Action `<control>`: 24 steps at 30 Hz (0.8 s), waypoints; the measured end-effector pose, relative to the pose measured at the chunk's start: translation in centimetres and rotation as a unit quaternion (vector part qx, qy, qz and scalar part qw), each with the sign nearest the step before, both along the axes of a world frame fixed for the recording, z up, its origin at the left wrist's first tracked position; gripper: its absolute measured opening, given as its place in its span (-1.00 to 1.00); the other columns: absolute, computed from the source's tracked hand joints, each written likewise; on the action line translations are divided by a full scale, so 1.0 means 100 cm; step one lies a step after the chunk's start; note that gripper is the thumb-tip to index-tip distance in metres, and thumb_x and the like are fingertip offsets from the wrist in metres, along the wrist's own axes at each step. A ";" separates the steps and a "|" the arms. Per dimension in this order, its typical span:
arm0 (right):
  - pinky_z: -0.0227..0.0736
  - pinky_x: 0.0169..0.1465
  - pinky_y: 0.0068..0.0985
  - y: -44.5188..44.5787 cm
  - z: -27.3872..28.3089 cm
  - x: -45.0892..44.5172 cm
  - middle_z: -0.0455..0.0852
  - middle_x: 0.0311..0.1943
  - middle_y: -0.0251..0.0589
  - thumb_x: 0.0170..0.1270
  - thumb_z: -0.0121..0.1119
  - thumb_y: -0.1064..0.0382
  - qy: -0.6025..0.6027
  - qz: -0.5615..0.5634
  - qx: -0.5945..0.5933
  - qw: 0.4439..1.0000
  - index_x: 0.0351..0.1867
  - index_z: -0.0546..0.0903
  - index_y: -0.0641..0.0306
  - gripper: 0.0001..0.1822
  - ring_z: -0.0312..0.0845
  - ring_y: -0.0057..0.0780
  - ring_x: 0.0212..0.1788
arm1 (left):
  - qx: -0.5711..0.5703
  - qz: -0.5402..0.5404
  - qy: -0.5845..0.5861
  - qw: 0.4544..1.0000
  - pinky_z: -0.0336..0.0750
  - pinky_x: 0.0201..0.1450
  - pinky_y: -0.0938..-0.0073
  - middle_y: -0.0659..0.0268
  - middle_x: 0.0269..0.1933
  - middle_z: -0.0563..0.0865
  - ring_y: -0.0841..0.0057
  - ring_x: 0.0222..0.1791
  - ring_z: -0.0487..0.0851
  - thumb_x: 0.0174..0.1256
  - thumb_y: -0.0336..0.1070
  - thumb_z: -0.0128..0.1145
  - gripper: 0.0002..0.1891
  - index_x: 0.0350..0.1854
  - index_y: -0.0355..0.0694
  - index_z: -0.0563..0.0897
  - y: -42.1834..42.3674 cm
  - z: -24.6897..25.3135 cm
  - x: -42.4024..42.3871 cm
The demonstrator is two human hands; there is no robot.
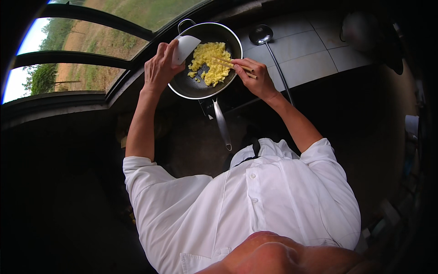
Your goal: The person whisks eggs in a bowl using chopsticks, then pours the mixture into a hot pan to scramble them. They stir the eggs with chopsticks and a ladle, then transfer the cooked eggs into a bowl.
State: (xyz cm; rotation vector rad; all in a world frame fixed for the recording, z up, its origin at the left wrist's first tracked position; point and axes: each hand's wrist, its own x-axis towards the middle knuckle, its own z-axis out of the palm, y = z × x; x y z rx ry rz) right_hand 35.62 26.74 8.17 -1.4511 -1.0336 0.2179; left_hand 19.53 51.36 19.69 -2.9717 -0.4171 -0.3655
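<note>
Yellow scrambled egg [214,63] lies in broken curds in a dark frying pan [181,87] with a pale rim and a metal handle pointing towards me. My left hand [161,65] holds a white bowl [185,49], tilted on its side over the pan's left part; the inside of the bowl is hidden. A pair of wooden chopsticks [228,64] is in my right hand [256,77], at the pan's right rim, with the tips at the egg.
A metal ladle [261,34] with a long handle lies on the tiled counter [304,65] right of the pan. A window [92,58] is at the left. Part of a dark cooktop [209,107] shows under the pan. The pan's handle [223,126] juts over the counter's front edge.
</note>
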 end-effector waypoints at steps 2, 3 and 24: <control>0.71 -0.17 -0.46 0.000 0.000 0.000 0.82 -0.18 0.00 0.43 0.26 0.36 0.007 0.000 -0.002 1.000 -0.01 0.75 0.41 -0.79 0.82 -0.24 -0.20 | 0.004 -0.003 -0.001 1.000 0.69 -0.23 0.16 0.27 0.10 0.60 0.14 -0.17 0.79 0.01 -0.18 0.51 -0.17 0.42 0.07 0.42 0.002 -0.003 0.000; 0.71 -0.16 -0.46 -0.001 0.001 0.000 0.82 -0.18 0.00 0.43 0.26 0.36 0.010 0.000 -0.004 1.000 -0.01 0.75 0.41 -0.79 0.82 -0.24 -0.20 | 0.004 -0.003 -0.001 1.000 0.69 -0.24 0.17 0.28 0.10 0.60 0.15 -0.17 0.79 0.01 -0.17 0.51 -0.17 0.42 0.07 0.42 0.003 -0.004 0.000; 0.69 -0.17 -0.48 -0.002 -0.003 0.001 0.82 -0.21 -0.02 0.43 0.27 0.34 0.011 -0.007 -0.009 1.000 -0.03 0.75 0.41 -0.79 0.81 -0.26 -0.22 | 0.015 -0.015 -0.013 1.000 0.71 -0.29 0.23 0.28 0.04 0.59 0.22 -0.23 0.78 -0.07 -0.12 0.55 -0.13 0.40 0.02 0.41 0.010 -0.023 -0.001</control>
